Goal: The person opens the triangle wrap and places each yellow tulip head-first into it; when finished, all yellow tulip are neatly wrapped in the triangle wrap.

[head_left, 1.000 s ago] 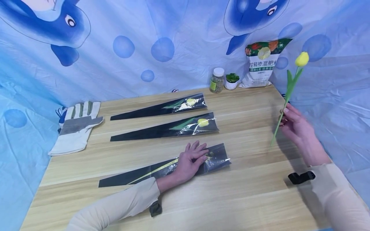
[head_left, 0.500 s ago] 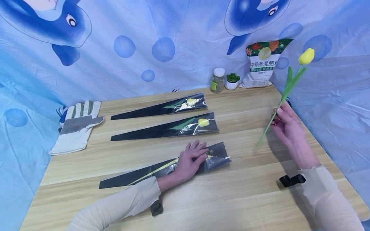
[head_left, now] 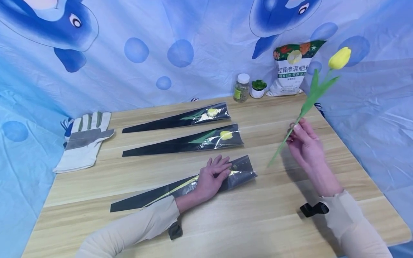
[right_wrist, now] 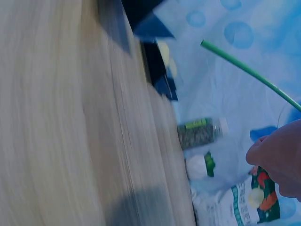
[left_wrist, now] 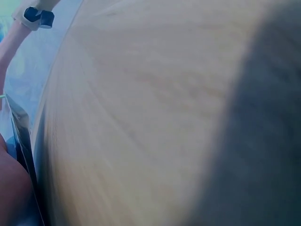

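Note:
My right hand (head_left: 306, 148) pinches the green stem of a yellow tulip (head_left: 313, 96) and holds it above the right part of the table. The bloom tilts up and away to the right, and the stem's bare lower end points toward the nearest flower sleeve (head_left: 242, 175). In the right wrist view, that stem (right_wrist: 251, 72) sticks out past my fingers. On the black, clear-fronted sleeve rests my left hand (head_left: 209, 181), fingers extended, hiding its middle. Behind it lie two similar sleeves, one in the middle (head_left: 174, 144) and one farther back (head_left: 161, 123), each with a yellow tulip inside.
At the left of the wooden table (head_left: 206, 233) lies a white and grey work glove (head_left: 84, 139). Along the back edge stand a white-capped jar (head_left: 241, 89), a small potted plant (head_left: 258, 89) and a fertilizer bag (head_left: 289, 73). A blue curtain (head_left: 206, 64) hangs behind.
My right hand has moved left and nearer with the tulip, bringing the stem's end close to the nearest sleeve's wide mouth. My left hand has stayed on that sleeve.

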